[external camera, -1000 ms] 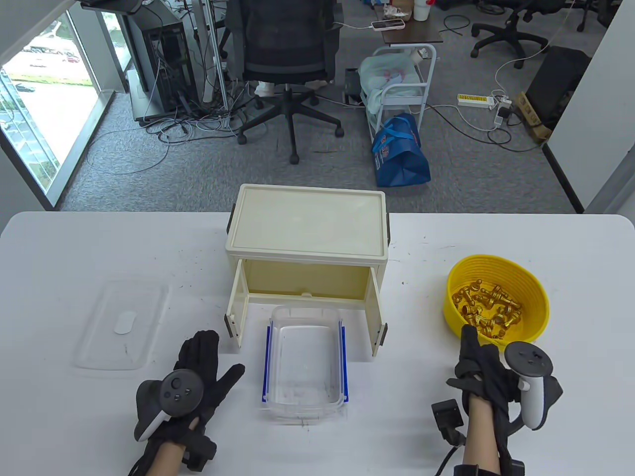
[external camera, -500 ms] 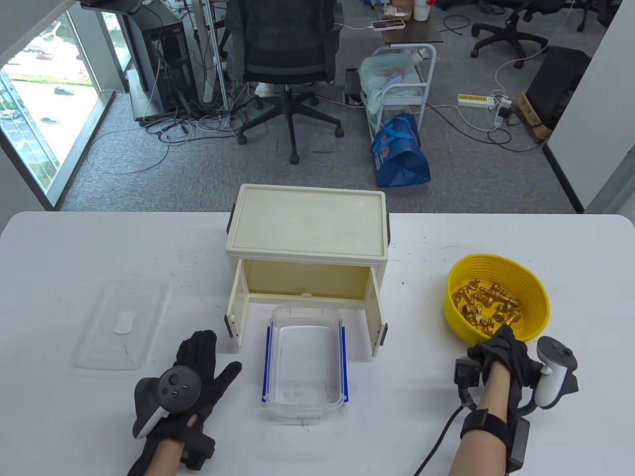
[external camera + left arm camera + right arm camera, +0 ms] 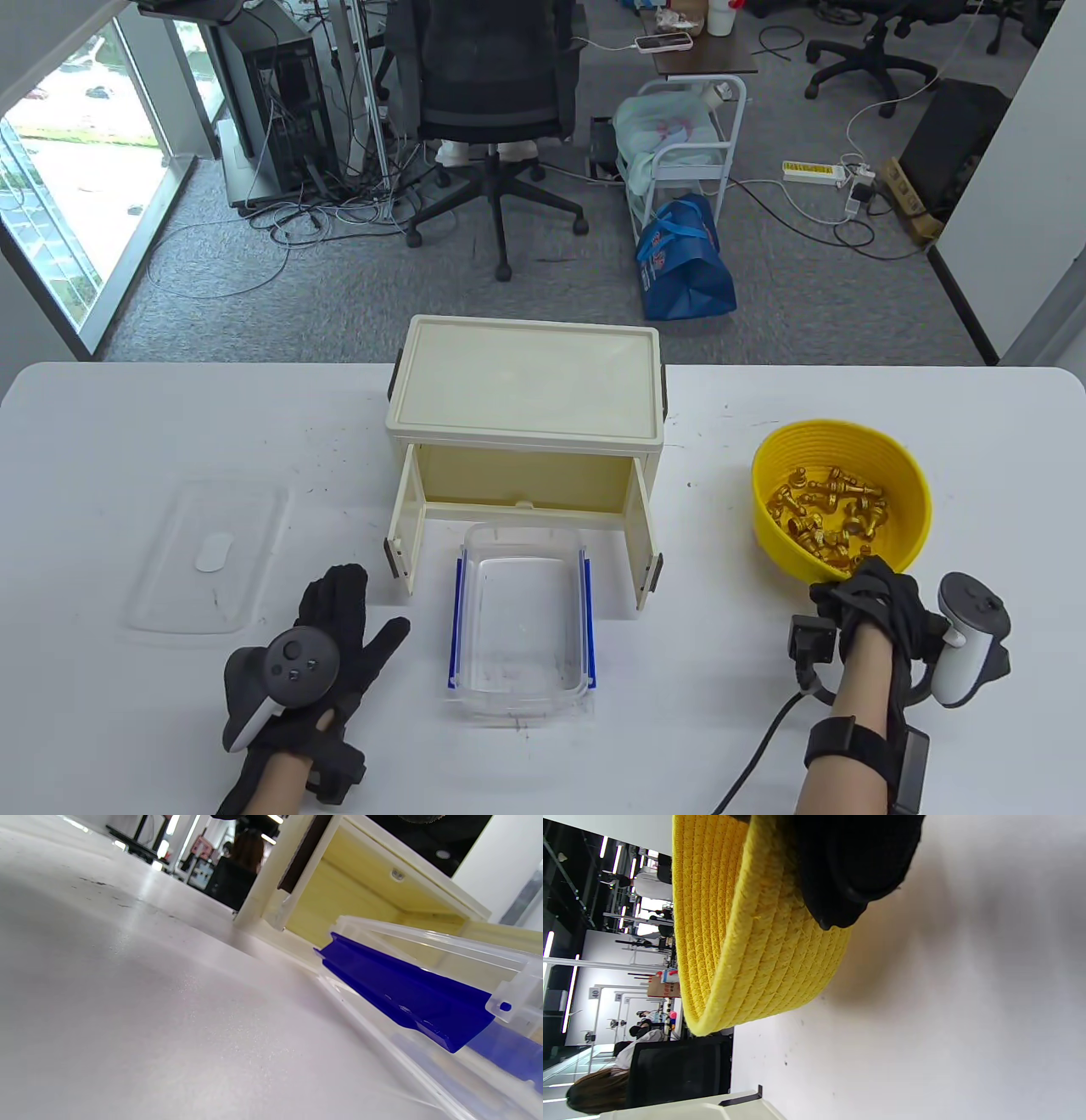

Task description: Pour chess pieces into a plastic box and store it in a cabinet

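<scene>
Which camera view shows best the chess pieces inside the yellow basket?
The table view: it looks down into the basket, so the golden chess pieces are visible. The right wrist view shows only the basket's outer wall and the right hand on it. The left wrist view shows neither.

Grey carpet floor [image 3: 339, 289], black office chair [image 3: 492, 93], bright window [image 3: 59, 170] left, white wall [image 3: 1044, 212] right.
</scene>
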Available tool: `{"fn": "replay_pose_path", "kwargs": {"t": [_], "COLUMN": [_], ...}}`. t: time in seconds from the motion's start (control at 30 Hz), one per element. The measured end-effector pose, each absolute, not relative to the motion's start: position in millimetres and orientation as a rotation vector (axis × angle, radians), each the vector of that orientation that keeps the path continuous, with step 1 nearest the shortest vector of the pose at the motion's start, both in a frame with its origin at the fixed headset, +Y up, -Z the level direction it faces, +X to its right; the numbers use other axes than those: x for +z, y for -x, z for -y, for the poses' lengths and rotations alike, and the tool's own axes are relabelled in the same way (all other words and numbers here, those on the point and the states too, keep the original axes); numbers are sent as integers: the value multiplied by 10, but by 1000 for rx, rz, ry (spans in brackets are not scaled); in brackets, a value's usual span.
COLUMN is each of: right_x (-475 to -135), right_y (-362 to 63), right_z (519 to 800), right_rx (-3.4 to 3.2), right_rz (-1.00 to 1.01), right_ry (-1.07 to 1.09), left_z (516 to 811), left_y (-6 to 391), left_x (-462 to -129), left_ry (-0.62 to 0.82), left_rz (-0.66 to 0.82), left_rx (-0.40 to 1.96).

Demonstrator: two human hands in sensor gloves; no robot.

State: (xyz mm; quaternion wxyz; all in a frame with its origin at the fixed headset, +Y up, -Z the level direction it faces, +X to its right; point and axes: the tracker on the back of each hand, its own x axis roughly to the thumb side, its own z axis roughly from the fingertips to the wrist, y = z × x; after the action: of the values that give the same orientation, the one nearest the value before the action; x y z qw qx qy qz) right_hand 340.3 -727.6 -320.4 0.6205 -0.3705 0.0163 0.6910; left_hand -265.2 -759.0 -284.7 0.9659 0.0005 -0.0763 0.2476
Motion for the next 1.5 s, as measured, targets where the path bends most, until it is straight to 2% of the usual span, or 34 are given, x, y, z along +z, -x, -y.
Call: {"fn": "replay_pose_path", "kwargs": {"t": [0.37, 0.5, 0.7, 0.83, 1.03, 1.27, 1.5], "right_x": [-3143, -3155, -3262, -3347, -3471, -3490, -3531], "right_y": [-3035, -2798, -2420, -2161, -1780, -1387, -1239], "right_z": [6245, 5964, 5662, 5605, 5668, 5679, 5782], "right_rx": [1786, 1858, 1956, 2018, 2050, 2285, 2396], "right_rz": [76, 79, -30, -97, -211, -152, -133], "right_ry": [553, 447, 276, 191, 70, 14, -3], "left_z": [7588, 7583, 7578, 7573, 7567, 7570, 7563], "left_y": [2664, 2677, 2689, 2707, 2742, 2784, 2799], "left_x": [-2835, -2829, -2814, -2816, -2807, -2811, -2815], "left_ry": [-10, -12, -16, -19, -21, -23, -24], "left_rz": [165, 163, 166, 163, 171, 159, 163], "left_rx": [535, 546, 566, 574, 616, 625, 637]}}
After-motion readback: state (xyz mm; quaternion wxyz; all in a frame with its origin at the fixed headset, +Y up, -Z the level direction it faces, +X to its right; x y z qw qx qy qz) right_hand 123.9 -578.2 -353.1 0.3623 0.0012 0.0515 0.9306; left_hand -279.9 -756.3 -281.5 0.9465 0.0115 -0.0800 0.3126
